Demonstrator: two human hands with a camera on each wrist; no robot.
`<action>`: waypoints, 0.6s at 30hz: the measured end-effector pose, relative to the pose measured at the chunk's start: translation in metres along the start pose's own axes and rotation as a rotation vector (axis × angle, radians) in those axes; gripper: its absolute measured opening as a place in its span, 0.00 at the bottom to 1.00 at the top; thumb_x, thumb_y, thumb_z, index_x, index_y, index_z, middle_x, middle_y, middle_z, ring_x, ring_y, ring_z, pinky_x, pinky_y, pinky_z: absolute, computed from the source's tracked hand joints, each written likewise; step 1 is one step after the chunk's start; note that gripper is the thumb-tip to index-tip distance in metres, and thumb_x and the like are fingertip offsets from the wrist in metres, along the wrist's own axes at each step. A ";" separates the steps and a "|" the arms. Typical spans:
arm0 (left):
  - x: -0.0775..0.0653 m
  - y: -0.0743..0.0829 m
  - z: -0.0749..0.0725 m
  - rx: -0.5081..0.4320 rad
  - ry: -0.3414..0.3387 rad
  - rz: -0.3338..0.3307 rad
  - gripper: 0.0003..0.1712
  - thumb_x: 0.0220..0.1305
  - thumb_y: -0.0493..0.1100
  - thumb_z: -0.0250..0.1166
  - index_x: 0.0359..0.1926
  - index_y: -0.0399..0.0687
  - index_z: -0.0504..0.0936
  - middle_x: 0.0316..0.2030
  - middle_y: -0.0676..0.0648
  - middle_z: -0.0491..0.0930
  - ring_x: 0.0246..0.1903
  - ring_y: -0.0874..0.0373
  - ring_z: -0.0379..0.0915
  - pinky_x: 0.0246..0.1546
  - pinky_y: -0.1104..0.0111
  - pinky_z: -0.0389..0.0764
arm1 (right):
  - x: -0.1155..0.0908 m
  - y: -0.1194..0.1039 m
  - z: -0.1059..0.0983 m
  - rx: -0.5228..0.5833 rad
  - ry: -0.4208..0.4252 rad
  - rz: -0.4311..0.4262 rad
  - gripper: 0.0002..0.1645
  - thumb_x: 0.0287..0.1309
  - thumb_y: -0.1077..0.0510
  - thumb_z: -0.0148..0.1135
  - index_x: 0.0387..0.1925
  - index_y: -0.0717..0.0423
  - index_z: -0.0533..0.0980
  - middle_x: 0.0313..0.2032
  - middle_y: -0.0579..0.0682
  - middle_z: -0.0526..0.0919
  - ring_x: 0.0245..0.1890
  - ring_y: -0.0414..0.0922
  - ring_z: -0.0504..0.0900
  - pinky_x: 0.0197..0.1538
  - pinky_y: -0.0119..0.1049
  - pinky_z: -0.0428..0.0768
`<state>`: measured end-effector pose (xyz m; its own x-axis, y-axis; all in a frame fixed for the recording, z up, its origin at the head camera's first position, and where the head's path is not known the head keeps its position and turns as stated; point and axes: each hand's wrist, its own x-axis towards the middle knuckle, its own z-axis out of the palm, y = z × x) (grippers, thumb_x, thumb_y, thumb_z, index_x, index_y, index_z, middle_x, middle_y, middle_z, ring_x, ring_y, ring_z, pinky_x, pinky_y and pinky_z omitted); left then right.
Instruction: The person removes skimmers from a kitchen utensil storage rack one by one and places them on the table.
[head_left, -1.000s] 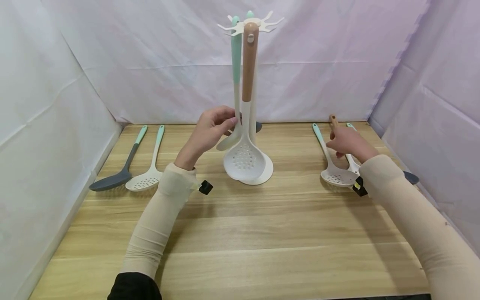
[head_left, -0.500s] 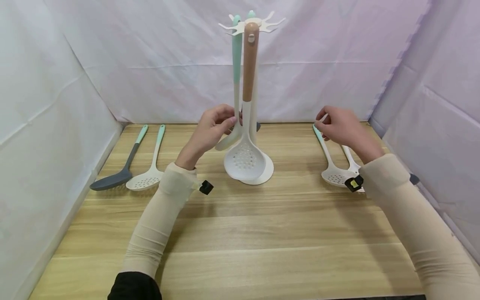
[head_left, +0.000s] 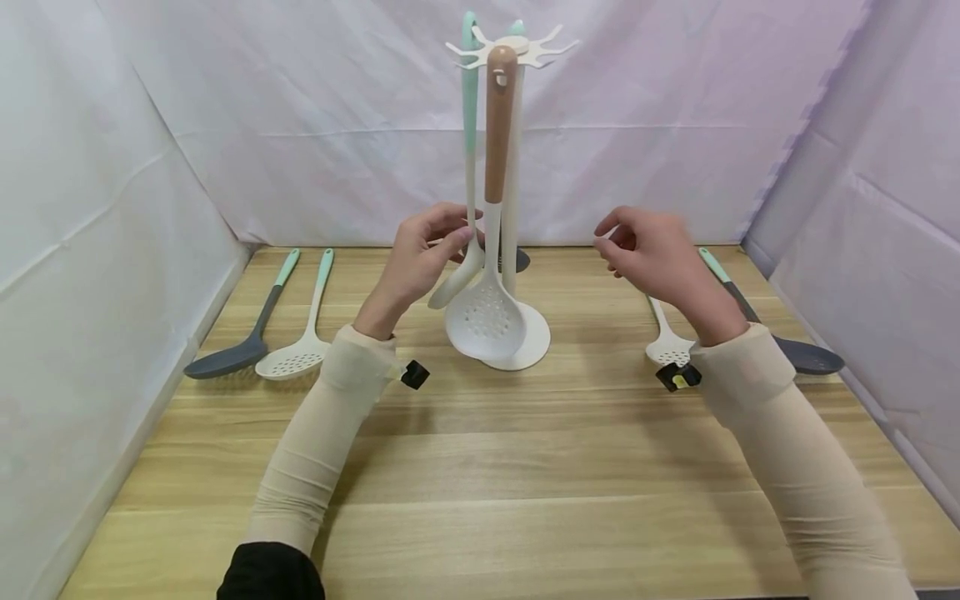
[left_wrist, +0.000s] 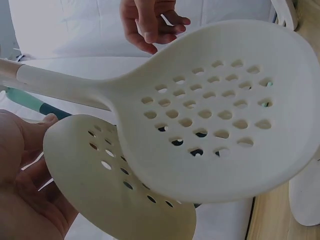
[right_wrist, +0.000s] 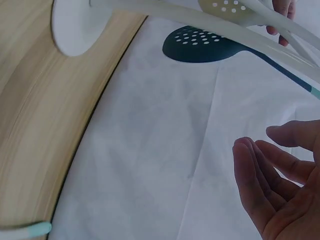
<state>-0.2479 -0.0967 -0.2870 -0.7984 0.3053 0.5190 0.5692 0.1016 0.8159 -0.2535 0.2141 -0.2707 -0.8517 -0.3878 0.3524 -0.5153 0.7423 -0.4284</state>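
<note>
In the head view, my left hand [head_left: 423,258] pinches the lower shaft of a white slotted turner [head_left: 457,279] with a mint handle, beside a white utensil stand [head_left: 525,337]. The turner's handle top rises above the stand's hooks. In front hangs a white skimmer [head_left: 486,323] with a brown handle. The left wrist view shows the skimmer [left_wrist: 215,115] partly covering the slotted turner [left_wrist: 95,160]. My right hand [head_left: 648,254] is raised right of the stand, fingers loosely bent and holding nothing. A dark slotted turner [right_wrist: 200,46] hangs behind the stand.
On the wooden table's left lie a dark turner [head_left: 232,357] and a white slotted turner [head_left: 294,357]. At right lie a white slotted utensil [head_left: 669,346] and a dark turner [head_left: 808,357], partly behind my right arm. White cloth walls [head_left: 315,167] surround the table.
My right hand has moved left from the utensils on the right toward the stand. The mint-handled turner in my left hand has risen a little, its handle top now above the hooks.
</note>
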 end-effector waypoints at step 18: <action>-0.005 0.006 -0.013 0.043 0.077 0.009 0.14 0.66 0.33 0.57 0.51 0.34 0.76 0.39 0.35 0.81 0.36 0.46 0.80 0.34 0.54 0.82 | 0.027 -0.019 0.047 0.284 0.139 -0.074 0.08 0.63 0.52 0.58 0.38 0.50 0.78 0.26 0.47 0.82 0.25 0.44 0.81 0.26 0.33 0.78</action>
<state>-0.2428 -0.1095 -0.2812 -0.8048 0.2327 0.5461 0.5834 0.1406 0.7999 -0.2713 0.1638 -0.2917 -0.8001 -0.3418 0.4930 -0.5977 0.5252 -0.6057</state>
